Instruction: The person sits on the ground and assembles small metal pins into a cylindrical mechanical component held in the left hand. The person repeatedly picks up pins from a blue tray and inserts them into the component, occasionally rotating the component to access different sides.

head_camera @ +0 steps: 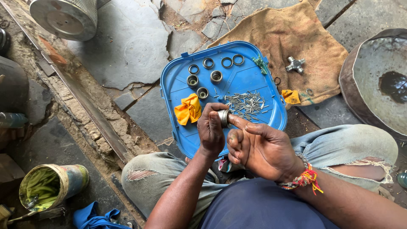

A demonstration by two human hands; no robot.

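Observation:
My left hand (210, 129) grips a small metal bearing cup (223, 118) over the near edge of a blue plastic tray (248, 82). My right hand (256, 144) is beside it, its index finger pressed into the cup's open end. On the tray lie a pile of thin steel needle rollers (246, 104), three more bearing cups (203, 81), several metal rings (220, 62) and a crumpled yellow cloth (188, 109).
A brown sackcloth (292, 46) behind the tray carries a metal cross joint (295, 65). A large metal basin (377, 80) sits at right, a tin of green grease (46, 186) at lower left, a metal drum (65, 17) at top left.

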